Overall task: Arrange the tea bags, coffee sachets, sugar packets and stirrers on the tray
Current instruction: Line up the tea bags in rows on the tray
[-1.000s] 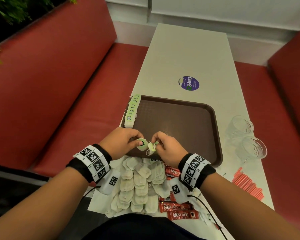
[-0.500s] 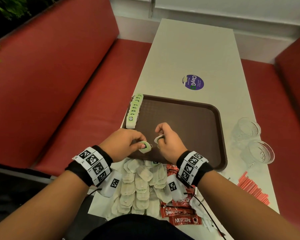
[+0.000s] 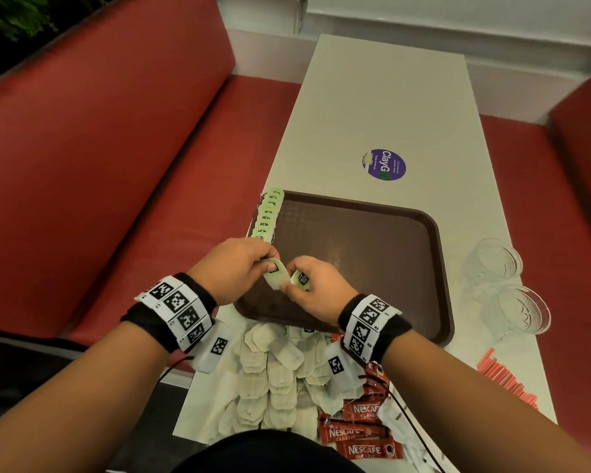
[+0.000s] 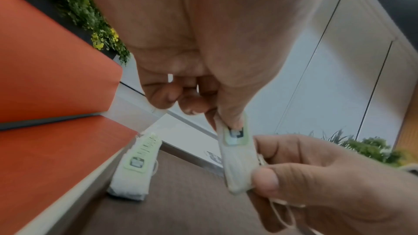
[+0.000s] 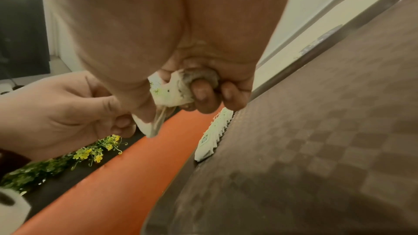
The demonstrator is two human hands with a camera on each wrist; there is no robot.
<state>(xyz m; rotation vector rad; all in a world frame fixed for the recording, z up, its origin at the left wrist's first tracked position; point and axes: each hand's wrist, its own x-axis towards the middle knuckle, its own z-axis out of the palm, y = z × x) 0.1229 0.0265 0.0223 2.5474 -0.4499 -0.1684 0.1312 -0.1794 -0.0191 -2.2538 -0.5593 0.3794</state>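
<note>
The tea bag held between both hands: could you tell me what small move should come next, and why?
Probably carry the tea bag to the near end of the row of tea bags along the tray edge and set it down. The left hand pinches it, and the right hand holds another.

Your tray floor is bare right of the tea-bag row; glasses block the right.

- White tabletop, the reference landmark.
- Red padded bench to its left; another red bench to its right.
- White panelled wall beyond its far end.
- Green foliage behind the left bench.
</note>
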